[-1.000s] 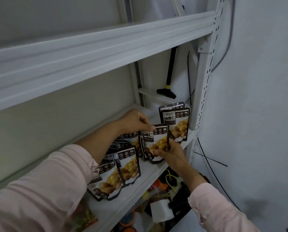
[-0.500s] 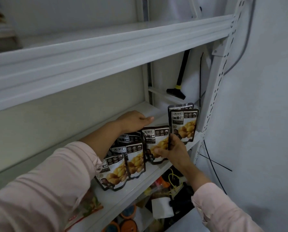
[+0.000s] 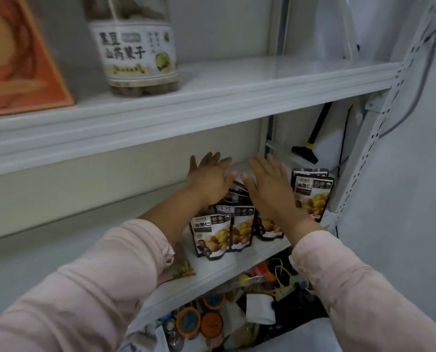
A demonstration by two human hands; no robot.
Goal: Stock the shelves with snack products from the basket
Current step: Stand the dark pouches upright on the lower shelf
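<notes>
Hands hover flat over the row of stock: the left hand (image 3: 209,179) and the right hand (image 3: 270,191) both have their fingers straight and splayed, and neither holds anything. Whether the palms touch the packs beneath cannot be told.

The snack pouches (image 3: 213,235) stand on the middle shelf (image 3: 219,269), running from 6 o'clock of the left hand to 6 o'clock of the right and overlapping one another in a leaning row. The right wrist hides the top of one of them. A further pair of pouches (image 3: 313,196) stands upright at 3 o'clock of the right hand, one right behind the other, close to the perforated post (image 3: 364,158).

A black-headed tool (image 3: 304,153) with a yellow collar leans at 1 o'clock, behind the shelf. On the upper shelf (image 3: 237,97), at 11 o'clock, stand a clear labelled jar (image 3: 135,52) and an orange box (image 3: 21,62). At 6 o'clock, below the middle shelf, lies a jumble with orange lids (image 3: 199,320).

Each pouch is dark brown, with a pale label band on top and yellow kernels pictured below.
</notes>
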